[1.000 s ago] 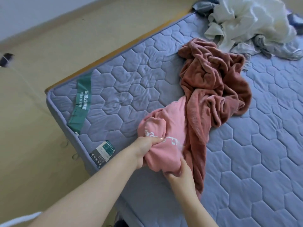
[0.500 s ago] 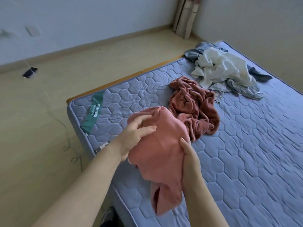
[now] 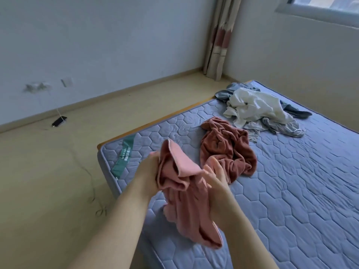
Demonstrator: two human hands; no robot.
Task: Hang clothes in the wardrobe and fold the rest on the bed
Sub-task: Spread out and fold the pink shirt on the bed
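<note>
Over the near corner of the quilted bed [image 3: 291,191], in a pale-walled room, the pink garment [image 3: 184,200] hangs from both hands, lifted higher than half a second ago. The left hand [image 3: 149,167] grips its bunched top. The right hand [image 3: 215,179] holds the other side, fingers partly buried in blurred cloth. A rust-brown garment [image 3: 227,150] and a white pile [image 3: 256,109] lie beyond.

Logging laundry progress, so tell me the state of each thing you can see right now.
pink garment: bunched, hanging from both hands
left hand: grips pink garment
right hand: grips pink garment
rust-brown garment: crumpled on mattress, unfolded
white garment: crumpled heap, unfolded
phone: lying on floor, cable attached
</note>
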